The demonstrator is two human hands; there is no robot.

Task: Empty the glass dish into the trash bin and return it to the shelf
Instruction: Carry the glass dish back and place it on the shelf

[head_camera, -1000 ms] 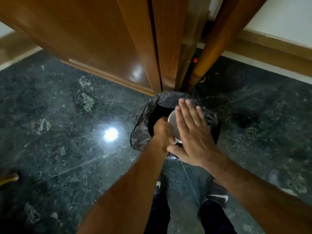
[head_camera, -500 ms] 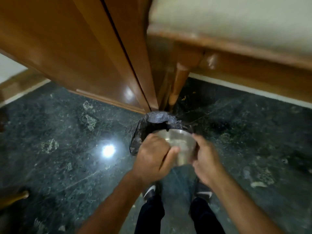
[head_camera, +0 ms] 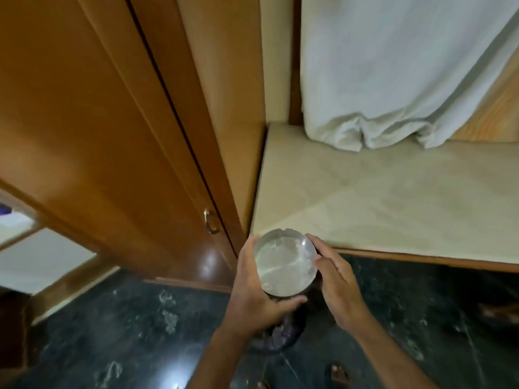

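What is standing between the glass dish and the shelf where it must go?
Nothing visible. Both hands, left hand and right hand, hold the glass dish at the front edge of the cream shelf; only a white cloth hangs at the back.

The glass dish is held upright between both hands, its round opening facing the camera and a whitish film on its inside. The left hand wraps its left side, thumb under the near rim; the right hand presses its right side. The dish hangs at the front left corner of the cream shelf, above the trash bin on the dark floor. A white cloth drapes at the shelf's back; a wooden door stands left.
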